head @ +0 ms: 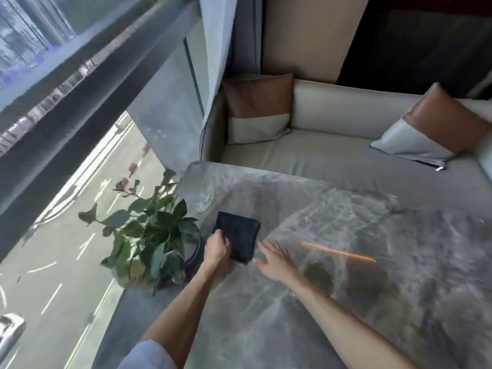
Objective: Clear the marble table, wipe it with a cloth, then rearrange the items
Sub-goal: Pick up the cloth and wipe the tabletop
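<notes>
Nearest the camera, a pale sleeve covers the left upper arm, and both bare forearms reach forward over the marble table. At the left forearm's end, the left hand lies knuckles up with its fingers curled over the near left edge of the cloth, gripping it. This dark, folded square cloth lies flat on the marble, close to the table's left edge, and stretches away from the hand toward the far side. Just right of the cloth's near corner, the right hand is palm down with its fingers straight and spread, holding nothing; whether it touches the marble or hovers just above it I cannot tell. An orange streak of light crosses the grey, veined surface to the right of that hand. Beyond the cloth, near the table's far left corner, stands a clear glass, blurred. Just beside the table's left edge is a leafy green plant. Behind the table is a beige sofa with one brown-and-pale cushion in its left corner and another cushion at the right. A grey curtain hangs at the sofa's left, beside a window overlooking a road.
</notes>
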Motion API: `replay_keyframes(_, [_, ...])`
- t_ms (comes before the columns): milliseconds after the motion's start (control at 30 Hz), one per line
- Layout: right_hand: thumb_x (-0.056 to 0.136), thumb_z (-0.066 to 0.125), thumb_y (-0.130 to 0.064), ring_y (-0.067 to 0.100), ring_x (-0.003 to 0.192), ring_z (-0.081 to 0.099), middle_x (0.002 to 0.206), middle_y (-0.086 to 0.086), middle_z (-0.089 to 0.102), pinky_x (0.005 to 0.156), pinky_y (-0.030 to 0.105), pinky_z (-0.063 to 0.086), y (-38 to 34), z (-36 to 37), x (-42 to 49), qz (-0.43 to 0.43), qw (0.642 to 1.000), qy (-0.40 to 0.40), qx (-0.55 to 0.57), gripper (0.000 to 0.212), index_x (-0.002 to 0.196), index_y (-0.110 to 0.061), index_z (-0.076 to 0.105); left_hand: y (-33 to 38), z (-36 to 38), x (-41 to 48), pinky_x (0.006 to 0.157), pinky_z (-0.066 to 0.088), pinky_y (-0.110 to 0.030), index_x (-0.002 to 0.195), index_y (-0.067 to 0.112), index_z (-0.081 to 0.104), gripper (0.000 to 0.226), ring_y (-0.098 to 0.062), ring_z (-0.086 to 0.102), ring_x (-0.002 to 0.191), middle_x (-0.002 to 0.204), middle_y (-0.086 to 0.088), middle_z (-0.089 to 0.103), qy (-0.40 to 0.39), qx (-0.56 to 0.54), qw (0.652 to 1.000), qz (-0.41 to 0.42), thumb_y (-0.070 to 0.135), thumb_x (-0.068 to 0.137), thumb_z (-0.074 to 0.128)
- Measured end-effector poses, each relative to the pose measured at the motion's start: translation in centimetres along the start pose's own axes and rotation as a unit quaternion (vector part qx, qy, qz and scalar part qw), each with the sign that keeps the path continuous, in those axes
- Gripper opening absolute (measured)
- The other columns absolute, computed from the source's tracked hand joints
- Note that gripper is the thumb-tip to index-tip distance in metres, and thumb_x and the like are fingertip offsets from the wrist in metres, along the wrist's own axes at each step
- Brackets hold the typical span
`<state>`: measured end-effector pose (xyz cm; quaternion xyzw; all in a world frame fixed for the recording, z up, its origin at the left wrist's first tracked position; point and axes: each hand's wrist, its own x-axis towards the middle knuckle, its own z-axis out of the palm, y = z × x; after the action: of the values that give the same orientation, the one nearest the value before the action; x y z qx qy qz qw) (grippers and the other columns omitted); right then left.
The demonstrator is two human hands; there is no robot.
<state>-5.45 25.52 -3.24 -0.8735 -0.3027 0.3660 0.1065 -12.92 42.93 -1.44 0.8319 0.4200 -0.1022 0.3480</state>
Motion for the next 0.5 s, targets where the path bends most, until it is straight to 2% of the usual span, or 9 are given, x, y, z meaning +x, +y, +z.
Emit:
replay_keyframes(100, [0.098, 0.040, -0.052, 0.028, 0.151, 0.007, 0.164, 0.009, 0.010, 0.122, 0.045, 0.009, -3.6, 0.4, 3.3, 0.012, 0.999, -0.031, 0.006, 0.071, 0.156, -0.020, 0.013, -0.4, -0.3, 3.3, 0.091, 0.043, -0.043, 0.116, -0.006, 0.047, 0.031, -0.046, 0.054, 0.112, 0.119, -0.030, 0.056, -0.056, 0.035, 0.998, -0.014, 0.012, 0.091, 0.045])
replay_keyframes(233, [0.097, 0.040, -0.054, 0.029, 0.151, 0.006, 0.165, 0.009, 0.006, 0.122, 0.047, 0.011, -5.6, 1.5, 6.0, 0.026, 0.997, -0.072, -0.004, 0.073, 0.156, -0.021, 0.010, -0.4, -0.1, 5.8, 0.099, 0.041, -0.043, 0.131, -0.007, 0.037, 0.048, -0.044, 0.050, 0.122, 0.131, -0.030, 0.050, -0.088, 0.044, 0.994, -0.048, 0.017, 0.092, 0.050])
replay_keyframes(367, [0.097, 0.041, -0.053, 0.030, 0.151, 0.010, 0.164, 0.011, 0.007, 0.122, 0.045, 0.012, -5.7, 2.1, 6.8, 0.048, 0.994, -0.099, -0.009, 0.073, 0.156, -0.021, 0.011, -1.0, 0.4, 7.1, 0.100, 0.040, -0.042, 0.128, -0.003, 0.039, 0.045, -0.041, 0.044, 0.125, 0.135, -0.027, 0.044, -0.077, 0.085, 0.991, -0.072, 0.016, 0.089, 0.051])
replay_keyframes(500, [0.097, 0.042, -0.050, 0.028, 0.150, 0.012, 0.164, 0.010, 0.009, 0.123, 0.043, 0.010, -5.6, 2.3, 7.3, 0.055, 0.995, -0.084, -0.008, 0.073, 0.156, -0.019, 0.014, -1.2, 0.8, 7.9, 0.096, 0.043, -0.045, 0.122, -0.002, 0.040, 0.037, -0.042, 0.044, 0.122, 0.132, -0.026, 0.043, -0.054, 0.058, 0.992, -0.095, 0.010, 0.088, 0.050])
